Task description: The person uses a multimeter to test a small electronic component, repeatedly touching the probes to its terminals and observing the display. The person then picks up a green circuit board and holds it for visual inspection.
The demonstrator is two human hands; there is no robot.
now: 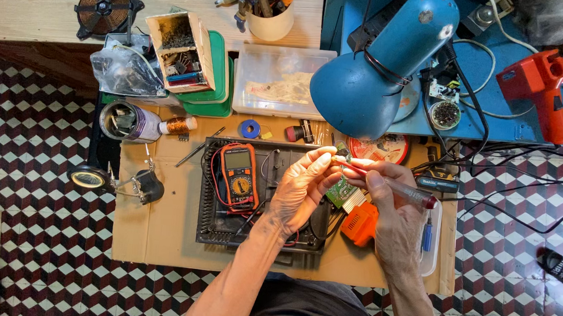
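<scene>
My left hand [300, 187] pinches a small green circuit board [340, 191] and holds it up over a black device housing [214, 222]. In my right hand [393, 215] is a screwdriver with a clear handle and red end [406, 192]; its tip points left and touches the board near my left fingertips. An orange and black multimeter [239, 175] with red and black leads lies on the housing, left of my left hand. An orange part [360, 224] sits just below the board.
A blue desk lamp [384, 59] hangs over the bench above my hands. Nearby are a clear plastic box [279, 82], a cup of tools [269, 15], a helping-hands magnifier [113, 180], a copper wire spool [178, 126] and an orange power tool [542, 90]. Cardboard [151, 221] covers the checkered floor.
</scene>
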